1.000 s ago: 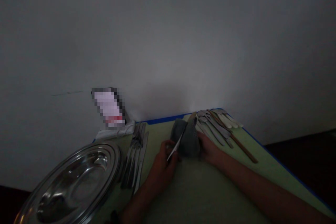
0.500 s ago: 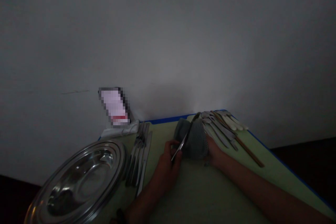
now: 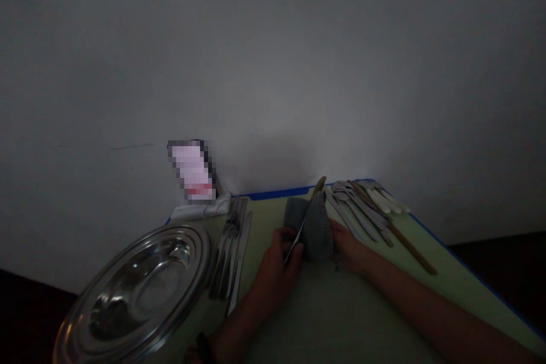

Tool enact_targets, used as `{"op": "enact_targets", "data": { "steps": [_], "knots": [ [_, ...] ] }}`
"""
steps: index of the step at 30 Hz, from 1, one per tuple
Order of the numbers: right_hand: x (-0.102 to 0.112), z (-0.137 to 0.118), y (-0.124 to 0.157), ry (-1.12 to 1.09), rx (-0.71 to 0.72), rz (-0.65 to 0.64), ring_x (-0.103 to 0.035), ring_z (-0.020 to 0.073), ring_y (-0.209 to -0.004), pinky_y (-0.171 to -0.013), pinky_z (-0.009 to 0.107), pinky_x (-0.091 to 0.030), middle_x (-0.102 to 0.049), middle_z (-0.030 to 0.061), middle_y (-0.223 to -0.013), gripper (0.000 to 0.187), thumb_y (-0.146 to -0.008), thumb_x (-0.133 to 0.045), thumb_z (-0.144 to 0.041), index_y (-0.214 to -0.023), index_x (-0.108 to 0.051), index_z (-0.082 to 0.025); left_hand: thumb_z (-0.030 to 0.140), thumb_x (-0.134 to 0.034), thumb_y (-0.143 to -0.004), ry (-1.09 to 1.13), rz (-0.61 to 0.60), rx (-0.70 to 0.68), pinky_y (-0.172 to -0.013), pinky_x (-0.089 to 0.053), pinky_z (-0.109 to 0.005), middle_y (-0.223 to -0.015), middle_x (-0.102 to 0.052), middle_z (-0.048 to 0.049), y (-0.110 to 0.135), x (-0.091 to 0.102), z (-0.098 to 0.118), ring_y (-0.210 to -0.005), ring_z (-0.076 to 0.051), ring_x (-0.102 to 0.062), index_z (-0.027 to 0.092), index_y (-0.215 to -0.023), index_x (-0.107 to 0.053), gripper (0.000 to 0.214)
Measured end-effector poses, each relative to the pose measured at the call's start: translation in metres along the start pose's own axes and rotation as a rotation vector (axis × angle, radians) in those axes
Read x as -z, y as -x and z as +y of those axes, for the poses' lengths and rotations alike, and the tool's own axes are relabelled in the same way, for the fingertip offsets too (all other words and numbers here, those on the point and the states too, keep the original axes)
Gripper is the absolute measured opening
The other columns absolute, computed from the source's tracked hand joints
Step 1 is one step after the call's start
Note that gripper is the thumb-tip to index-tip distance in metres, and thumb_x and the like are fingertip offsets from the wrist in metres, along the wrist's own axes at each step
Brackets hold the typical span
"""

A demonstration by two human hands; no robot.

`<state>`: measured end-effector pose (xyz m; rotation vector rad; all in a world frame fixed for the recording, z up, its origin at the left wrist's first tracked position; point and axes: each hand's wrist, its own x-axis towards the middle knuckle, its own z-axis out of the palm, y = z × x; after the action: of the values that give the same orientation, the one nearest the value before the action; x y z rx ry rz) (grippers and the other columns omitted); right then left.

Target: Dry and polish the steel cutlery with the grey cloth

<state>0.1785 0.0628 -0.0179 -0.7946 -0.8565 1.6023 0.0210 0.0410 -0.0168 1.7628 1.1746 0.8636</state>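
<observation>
My left hand (image 3: 279, 261) is closed round the handle end of a metal utensil (image 3: 298, 234) whose upper part runs into a grey cloth (image 3: 313, 226). My right hand (image 3: 347, 244) grips that cloth from the right, wrapped about the utensil. The utensil's tip (image 3: 319, 183) sticks out above the cloth. Both hands rest over a pale green table (image 3: 341, 318) with a blue edge.
A large oval steel platter (image 3: 136, 290) sits at the lower left. Several knives (image 3: 232, 244) lie beside it. More cutlery and a wooden-handled piece (image 3: 371, 210) lie at the right. A white folded cloth (image 3: 200, 209) and a blurred-out object (image 3: 191, 170) stand by the grey wall.
The view has drifted a little, so everything sits slightly further right. My hands keep their hold on the utensil and cloth, with the cloth shifting slightly along the utensil.
</observation>
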Motion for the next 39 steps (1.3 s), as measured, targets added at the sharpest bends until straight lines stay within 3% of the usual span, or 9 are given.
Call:
{"op": "enact_targets", "data": {
  "steps": [4, 9, 15, 22, 28, 31, 35, 39],
  "knots": [
    [0.002, 0.003, -0.002, -0.062, -0.059, 0.112, -0.064, 0.0217, -0.072, -0.066, 0.032, -0.05, -0.069, 0.0031, -0.066, 0.026, -0.05, -0.075, -0.028, -0.074, -0.067, -0.019, 0.027, -0.042, -0.088, 0.008, -0.049, -0.049, -0.061, -0.039, -0.024, -0.071, -0.055, 0.002, 0.003, 0.001, 0.002, -0.064, -0.013, -0.051, 0.019, -0.1, -0.036, 0.016],
    [-0.005, 0.013, -0.013, -0.071, 0.04, 0.203, -0.061, 0.0197, -0.064, -0.057, 0.029, -0.046, -0.064, 0.0003, -0.056, 0.015, -0.059, -0.067, -0.032, -0.068, -0.064, -0.02, 0.022, -0.036, -0.088, -0.014, -0.005, -0.022, -0.062, -0.038, -0.024, -0.071, -0.052, 0.0023, 0.002, 0.001, 0.0, -0.064, -0.013, -0.05, 0.02, -0.093, -0.035, 0.005],
    [-0.02, 0.03, -0.052, -0.154, 0.091, 0.23, -0.047, 0.013, -0.043, -0.047, 0.027, -0.041, -0.048, -0.0051, -0.04, 0.017, -0.057, -0.061, -0.033, -0.049, -0.05, -0.022, 0.021, -0.041, -0.083, -0.174, -0.026, -0.035, -0.055, -0.033, -0.024, -0.067, -0.048, 0.003, -0.002, 0.001, -0.002, -0.057, -0.013, -0.045, 0.02, -0.086, -0.042, 0.003],
    [-0.023, 0.029, -0.073, -0.19, 0.067, 0.183, -0.04, 0.0092, -0.037, -0.039, 0.023, -0.033, -0.043, -0.0052, -0.04, 0.021, -0.064, -0.055, -0.034, -0.05, -0.047, -0.021, 0.019, -0.043, -0.08, -0.159, -0.102, -0.073, -0.051, -0.03, -0.022, -0.061, -0.044, 0.0055, 0.003, 0.004, 0.004, -0.053, -0.011, -0.042, 0.02, -0.084, -0.044, 0.004],
    [-0.029, 0.027, -0.064, -0.137, 0.113, 0.223, -0.043, 0.0092, -0.038, -0.039, 0.022, -0.034, -0.05, -0.0064, -0.044, 0.026, -0.063, -0.065, -0.042, -0.063, -0.05, -0.021, 0.017, -0.039, -0.082, 0.114, -0.094, 0.055, -0.05, -0.035, -0.021, -0.066, -0.053, 0.0043, 0.005, 0.005, -0.001, -0.054, -0.011, -0.047, 0.02, -0.1, -0.039, 0.019],
    [-0.033, 0.026, -0.061, -0.093, 0.129, 0.27, -0.046, 0.0094, -0.04, -0.04, 0.022, -0.035, -0.053, -0.0069, -0.046, 0.032, -0.063, -0.066, -0.048, -0.071, -0.053, -0.02, 0.018, -0.038, -0.083, 0.151, -0.123, 0.055, -0.051, -0.036, -0.021, -0.066, -0.052, 0.0045, 0.004, 0.005, -0.003, -0.054, -0.01, -0.046, 0.02, -0.095, -0.044, 0.014],
    [-0.036, 0.026, -0.064, -0.043, 0.145, 0.31, -0.058, 0.011, -0.057, -0.052, 0.021, -0.044, -0.066, -0.0027, -0.07, 0.039, -0.059, -0.072, -0.043, -0.088, -0.059, -0.02, 0.02, -0.039, -0.082, 0.168, -0.167, 0.03, -0.05, -0.035, -0.021, -0.065, -0.048, 0.0044, 0.002, 0.005, -0.003, -0.054, -0.01, -0.045, 0.019, -0.082, -0.048, 0.01],
    [-0.031, 0.027, -0.07, -0.1, 0.101, 0.294, -0.059, 0.0127, -0.057, -0.051, 0.023, -0.045, -0.068, -0.0023, -0.073, 0.037, -0.065, -0.067, -0.045, -0.093, -0.057, -0.023, 0.024, -0.037, -0.083, 0.179, -0.082, 0.074, -0.047, -0.033, -0.02, -0.058, -0.041, 0.0067, -0.003, 0.006, -0.004, -0.05, -0.011, -0.042, 0.02, -0.084, -0.047, 0.011]
  ]
}}
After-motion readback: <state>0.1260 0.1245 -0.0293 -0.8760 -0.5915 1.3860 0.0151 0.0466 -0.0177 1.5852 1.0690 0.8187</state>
